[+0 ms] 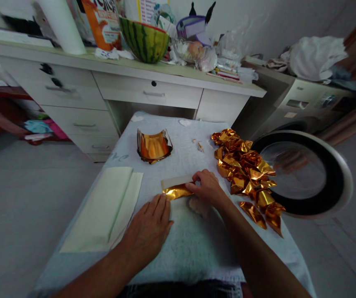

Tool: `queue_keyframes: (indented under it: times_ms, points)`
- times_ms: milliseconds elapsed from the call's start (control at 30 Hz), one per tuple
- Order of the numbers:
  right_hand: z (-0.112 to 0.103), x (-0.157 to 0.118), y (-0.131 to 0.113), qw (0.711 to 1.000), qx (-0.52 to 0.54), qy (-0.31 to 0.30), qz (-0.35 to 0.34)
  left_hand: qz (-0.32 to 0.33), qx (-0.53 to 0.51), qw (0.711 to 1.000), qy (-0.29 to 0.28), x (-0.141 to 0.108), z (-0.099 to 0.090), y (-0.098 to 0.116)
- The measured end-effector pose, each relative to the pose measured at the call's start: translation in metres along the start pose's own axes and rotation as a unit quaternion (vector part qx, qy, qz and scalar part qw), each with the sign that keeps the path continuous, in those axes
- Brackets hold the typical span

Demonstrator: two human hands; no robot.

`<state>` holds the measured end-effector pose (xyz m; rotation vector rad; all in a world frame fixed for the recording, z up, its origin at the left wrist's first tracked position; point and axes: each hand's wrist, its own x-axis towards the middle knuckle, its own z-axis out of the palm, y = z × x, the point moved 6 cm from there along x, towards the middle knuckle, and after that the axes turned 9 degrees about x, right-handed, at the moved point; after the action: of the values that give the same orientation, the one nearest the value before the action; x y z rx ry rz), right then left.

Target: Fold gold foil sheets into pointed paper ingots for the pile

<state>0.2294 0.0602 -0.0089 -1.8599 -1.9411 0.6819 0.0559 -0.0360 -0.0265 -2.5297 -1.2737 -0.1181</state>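
Observation:
A small sheet of gold foil paper [177, 192] lies on the cloth-covered table in front of me, its far part folded with a whitish side showing. My left hand [153, 221] rests flat, fingers stretched out, with the fingertips at the sheet's near left end. At the right end, my right hand [207, 188] pinches the foil paper between thumb and fingers. To the right is a heap of folded gold foil pieces [243, 165]. A curved stack of gold foil sheets [153, 147] stands farther back. Pale yellow paper sheets [103, 207] lie left of my left hand.
Small scraps [199, 146] lie near the table's far side. Behind stands a white drawer cabinet [149, 91] bearing a watermelon-patterned bowl [145, 40] and plastic bags. On the right, a washing machine's open round door [341, 178] reaches close to the table edge.

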Motion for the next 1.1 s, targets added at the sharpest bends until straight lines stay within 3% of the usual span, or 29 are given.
queue_keyframes:
  times_ms: [233, 333, 433, 533, 567, 633, 700, 833, 900, 967, 1033, 1100]
  points:
    - [0.002, 0.001, -0.001, 0.996, 0.06, 0.02, -0.063, -0.032, -0.086, 0.996, -0.024, 0.009, -0.013, -0.013]
    - [0.003, -0.002, -0.001, 0.987, 0.129, 0.003, -0.097, -0.07, -0.164, 0.981, -0.074, 0.021, -0.017, -0.028]
    - [0.008, -0.002, 0.003, 0.967, 0.244, -0.023, -0.072, -0.108, -0.242, 0.96, -0.093, 0.037, -0.018, -0.043]
    - [0.008, 0.0, 0.005, 0.919, 0.391, -0.003, -0.05, -0.194, -0.303, 0.933, 0.002, 0.05, -0.021, -0.063]
    - [0.008, 0.001, 0.005, 0.896, 0.441, 0.006, -0.05, -0.234, -0.326, 0.915, 0.047, 0.053, -0.021, -0.069]
    - [0.009, 0.002, 0.002, 0.845, 0.533, 0.009, -0.048, -0.302, -0.409, 0.858, 0.075, 0.056, -0.011, -0.075]
    - [0.01, 0.002, -0.002, 0.804, 0.594, 0.003, -0.043, -0.362, -0.523, 0.77, 0.061, 0.057, 0.006, -0.075]
    - [0.012, 0.001, -0.007, 0.77, 0.637, 0.003, -0.043, -0.376, -0.689, 0.617, 0.058, 0.065, 0.02, -0.065]
    - [0.014, 0.002, -0.008, 0.77, 0.637, -0.006, -0.045, -0.369, -0.72, 0.584, 0.062, 0.067, 0.02, -0.064]
    - [0.018, 0.002, -0.007, 0.78, 0.624, -0.018, -0.044, -0.374, -0.723, 0.576, 0.074, 0.068, 0.019, -0.066]
    - [0.018, 0.001, -0.005, 0.809, 0.586, -0.005, -0.048, -0.384, -0.721, 0.57, 0.09, 0.067, 0.02, -0.07]
    - [0.011, -0.002, -0.002, 0.856, 0.511, 0.051, -0.066, -0.389, -0.722, 0.563, 0.103, 0.066, 0.022, -0.072]
